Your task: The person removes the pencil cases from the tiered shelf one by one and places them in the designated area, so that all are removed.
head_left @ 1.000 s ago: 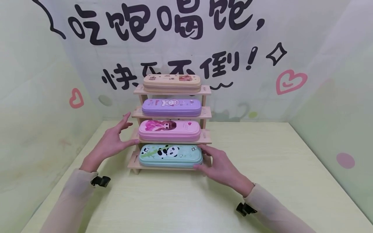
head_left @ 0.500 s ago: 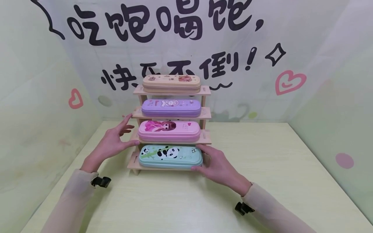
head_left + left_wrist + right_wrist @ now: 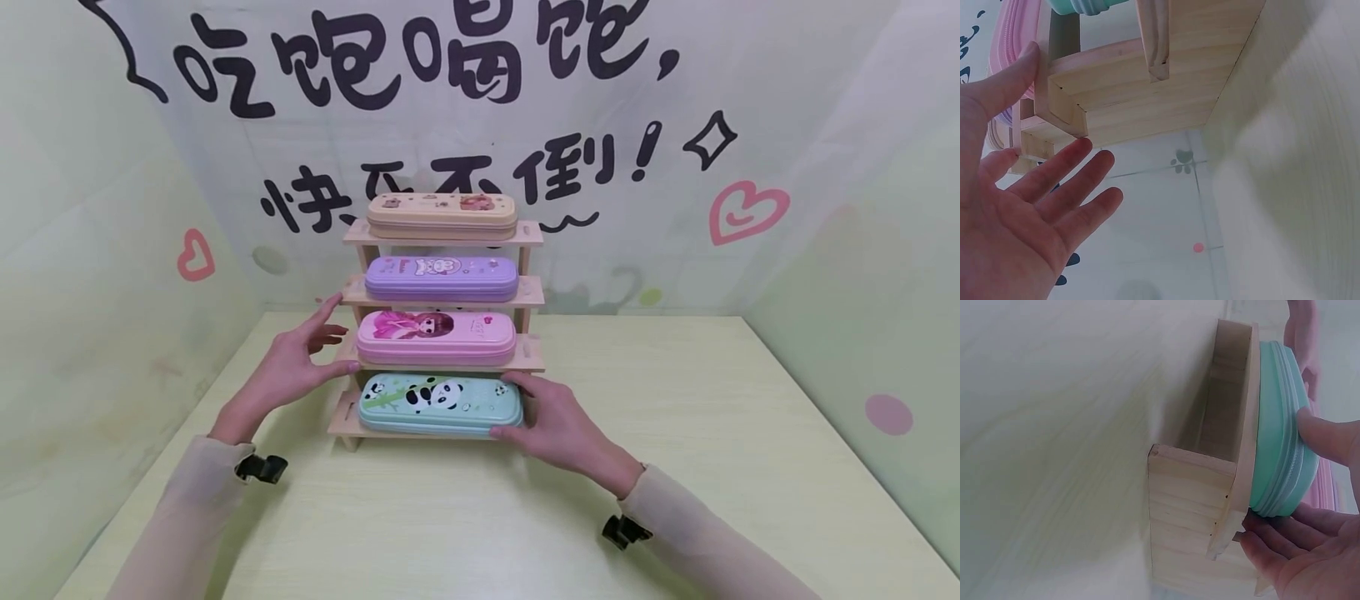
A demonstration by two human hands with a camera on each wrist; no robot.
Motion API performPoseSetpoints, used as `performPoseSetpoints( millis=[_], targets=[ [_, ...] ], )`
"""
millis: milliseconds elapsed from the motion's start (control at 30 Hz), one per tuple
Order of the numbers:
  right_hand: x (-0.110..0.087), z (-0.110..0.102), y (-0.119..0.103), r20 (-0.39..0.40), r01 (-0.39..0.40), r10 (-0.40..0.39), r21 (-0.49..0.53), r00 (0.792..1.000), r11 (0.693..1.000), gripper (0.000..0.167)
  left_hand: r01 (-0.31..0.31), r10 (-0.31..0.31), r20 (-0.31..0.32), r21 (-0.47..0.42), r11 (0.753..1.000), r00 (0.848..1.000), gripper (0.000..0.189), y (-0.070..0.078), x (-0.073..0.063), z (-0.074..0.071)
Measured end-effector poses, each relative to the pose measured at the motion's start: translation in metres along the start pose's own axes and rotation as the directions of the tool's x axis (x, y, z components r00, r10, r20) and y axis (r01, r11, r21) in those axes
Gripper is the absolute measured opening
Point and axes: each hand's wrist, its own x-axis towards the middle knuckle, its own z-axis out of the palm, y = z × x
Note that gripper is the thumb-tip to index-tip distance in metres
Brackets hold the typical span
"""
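Note:
On a wooden four-step rack (image 3: 347, 417), a mint pencil case (image 3: 442, 400) with pandas lies on the lowest step. My right hand (image 3: 562, 429) grips its right end, thumb on the front and fingers behind; in the right wrist view the thumb (image 3: 1329, 434) presses beside the zip. Above it sits a pink pencil case (image 3: 435, 337) with a doll picture. My left hand (image 3: 281, 371) is at the rack's left side, thumb tip by the pink case's step and index fingertip at the step above. In the left wrist view its other fingers (image 3: 1085, 181) spread loosely, holding nothing.
A purple pencil case (image 3: 442, 277) and a cream one (image 3: 442, 215) lie on the upper two steps. The rack stands on a pale wood-grain table (image 3: 660, 400), near a printed cloth backdrop (image 3: 645, 250) with walls on either side.
My right hand has shifted slightly left along the mint pencil case, whose front edge now shows a little lower. My left index fingertip has come in to the rack's edge.

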Motion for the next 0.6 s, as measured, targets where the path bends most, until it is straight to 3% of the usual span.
performPoseSetpoints(
  millis=[367,600],
  targets=[
    [-0.0005,-0.0035,0.0001,0.043,0.004,-0.004,0.006,0.999,1.000,0.083,0.008,-0.008,0.006,-0.034,0.999,1.000,0.112,0.0009,0.0004,-0.0007],
    [0.0016,-0.0051,-0.0008,0.056,0.002,-0.002,-0.009,0.998,1.000,0.079,0.006,-0.005,0.005,-0.059,0.998,1.000,0.112,0.0003,0.0001,-0.0017]
  ],
)
